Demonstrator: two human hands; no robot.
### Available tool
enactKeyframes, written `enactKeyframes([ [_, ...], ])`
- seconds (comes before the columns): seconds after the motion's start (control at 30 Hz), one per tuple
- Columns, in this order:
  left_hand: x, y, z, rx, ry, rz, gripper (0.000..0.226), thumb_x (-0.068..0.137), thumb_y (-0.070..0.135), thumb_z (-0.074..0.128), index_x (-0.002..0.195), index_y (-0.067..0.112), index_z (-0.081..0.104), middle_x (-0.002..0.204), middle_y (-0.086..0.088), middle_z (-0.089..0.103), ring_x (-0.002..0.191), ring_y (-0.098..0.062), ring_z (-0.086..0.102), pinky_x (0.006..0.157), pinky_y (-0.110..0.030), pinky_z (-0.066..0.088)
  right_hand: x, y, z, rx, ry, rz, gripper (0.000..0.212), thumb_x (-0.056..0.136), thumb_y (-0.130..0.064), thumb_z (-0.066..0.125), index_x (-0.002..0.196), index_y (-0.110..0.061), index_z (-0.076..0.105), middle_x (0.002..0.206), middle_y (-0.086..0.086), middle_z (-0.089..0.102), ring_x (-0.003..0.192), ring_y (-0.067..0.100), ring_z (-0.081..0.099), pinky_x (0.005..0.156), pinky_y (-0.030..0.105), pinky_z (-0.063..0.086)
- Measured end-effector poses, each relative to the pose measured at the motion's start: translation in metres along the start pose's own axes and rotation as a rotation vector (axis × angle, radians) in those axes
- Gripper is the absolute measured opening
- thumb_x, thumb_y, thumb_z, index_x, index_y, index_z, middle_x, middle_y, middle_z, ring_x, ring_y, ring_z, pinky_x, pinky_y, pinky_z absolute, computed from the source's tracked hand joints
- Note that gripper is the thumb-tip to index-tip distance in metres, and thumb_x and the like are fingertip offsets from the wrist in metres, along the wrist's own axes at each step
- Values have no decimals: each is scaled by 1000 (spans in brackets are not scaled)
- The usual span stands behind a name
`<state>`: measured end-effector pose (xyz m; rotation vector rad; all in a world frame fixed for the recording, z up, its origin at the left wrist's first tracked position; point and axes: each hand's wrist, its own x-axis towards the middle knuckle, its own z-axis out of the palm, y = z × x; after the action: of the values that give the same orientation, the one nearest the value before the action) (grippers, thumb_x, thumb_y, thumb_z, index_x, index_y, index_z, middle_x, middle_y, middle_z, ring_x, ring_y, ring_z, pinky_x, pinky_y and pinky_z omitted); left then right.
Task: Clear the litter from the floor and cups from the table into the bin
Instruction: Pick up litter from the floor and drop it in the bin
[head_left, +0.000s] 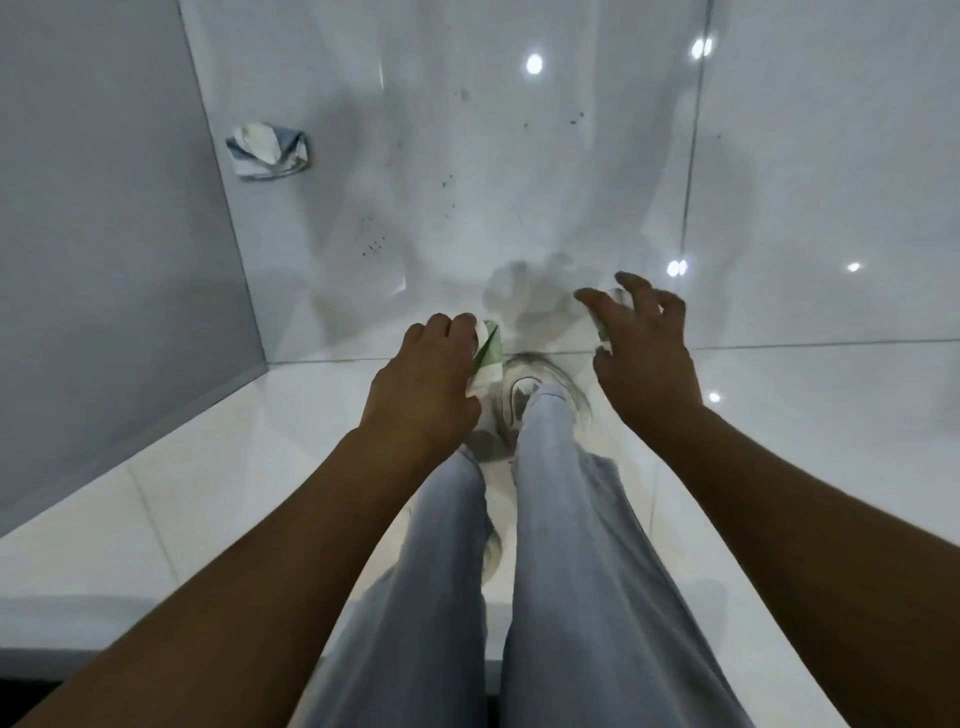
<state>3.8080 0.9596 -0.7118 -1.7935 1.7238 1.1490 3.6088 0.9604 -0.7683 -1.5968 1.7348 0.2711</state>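
The left hand (423, 374) grips a crumpled green-and-white paper scrap (487, 358), fingers curled round it. The right hand (644, 338) hovers over the floor (519, 156), fingers spread and bent; something pale shows beneath them, but I cannot tell whether it is held. Another crumpled blue-and-white wrapper (269, 150) lies on the floor near its left edge, just beside the grey wall (104, 208). It looks light, soft and crushable, likely easy to pinch at any raised fold.

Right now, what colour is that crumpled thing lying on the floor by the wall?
The crumpled paper is white with blue-grey patches, seen in the head view.
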Motion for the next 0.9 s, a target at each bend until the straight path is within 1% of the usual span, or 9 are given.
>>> enactKeyframes([
  [0.17, -73, 42, -83, 60, 29, 42, 57, 79, 21, 71, 127, 17, 40, 122, -2, 48, 107, -21, 45, 80, -37, 51, -79, -47, -86, 165, 3, 47, 60, 89, -16, 59, 143, -35, 38, 158, -1, 18, 144, 31, 12, 105, 43, 41],
  [0.23, -111, 65, -125, 91, 36, 65, 55, 78, 20, 69, 125, 17, 41, 119, -2, 48, 106, -21, 45, 75, -35, 49, -120, -68, -132, 190, 13, 55, 56, 92, -20, 55, 144, -32, 37, 159, 6, 17, 143, 30, 15, 117, 46, 25],
  [0.3, -150, 91, -166, 138, 32, 104, 54, 77, 16, 66, 125, 15, 41, 117, -2, 47, 107, -22, 43, 71, -35, 45, -162, -86, -180, 205, 50, 67, 55, 93, -20, 53, 145, -27, 37, 156, 14, 21, 139, 27, 15, 119, 46, 15],
  [0.4, -202, 128, -214, 232, 29, 165, 53, 79, 14, 63, 127, 14, 41, 119, -5, 46, 111, -24, 42, 70, -35, 43, -220, -104, -242, 248, 112, 125, 57, 91, -15, 52, 145, -26, 37, 151, 13, 27, 137, 31, 14, 118, 44, 17],
  [0.5, -252, 166, -249, 336, 36, 250, 53, 82, 14, 62, 129, 13, 39, 121, -6, 45, 114, -24, 41, 69, -34, 40, -276, -115, -291, 282, 171, 177, 59, 91, -13, 51, 146, -29, 36, 150, 9, 27, 137, 38, 14, 112, 42, 32],
  [0.57, -288, 192, -262, 394, 30, 318, 54, 82, 14, 62, 130, 13, 38, 122, -6, 45, 115, -24, 40, 71, -35, 41, -319, -117, -316, 292, 217, 227, 60, 91, -11, 52, 145, -33, 36, 150, 5, 27, 138, 37, 12, 98, 40, 46],
  [0.67, -336, 227, -271, 444, 39, 415, 50, 81, 13, 61, 127, 13, 40, 119, -5, 46, 111, -24, 41, 70, -34, 42, -380, -113, -339, 332, 264, 307, 62, 90, -8, 52, 143, -36, 38, 148, 1, 27, 138, 35, 12, 81, 37, 51],
  [0.8, -401, 285, -267, 531, 23, 528, 52, 81, 12, 61, 128, 12, 40, 119, -6, 46, 112, -25, 42, 75, -37, 44, -466, -93, -352, 345, 309, 414, 62, 89, -7, 52, 141, -39, 38, 146, -1, 27, 137, 34, 13, 83, 36, 51],
  [0.9, -431, 343, -256, 578, 35, 632, 50, 81, 11, 60, 128, 12, 42, 118, -6, 48, 110, -25, 43, 72, -36, 45, -514, -61, -360, 371, 371, 482, 64, 89, -8, 53, 141, -42, 38, 145, -3, 29, 136, 32, 15, 88, 37, 49],
])
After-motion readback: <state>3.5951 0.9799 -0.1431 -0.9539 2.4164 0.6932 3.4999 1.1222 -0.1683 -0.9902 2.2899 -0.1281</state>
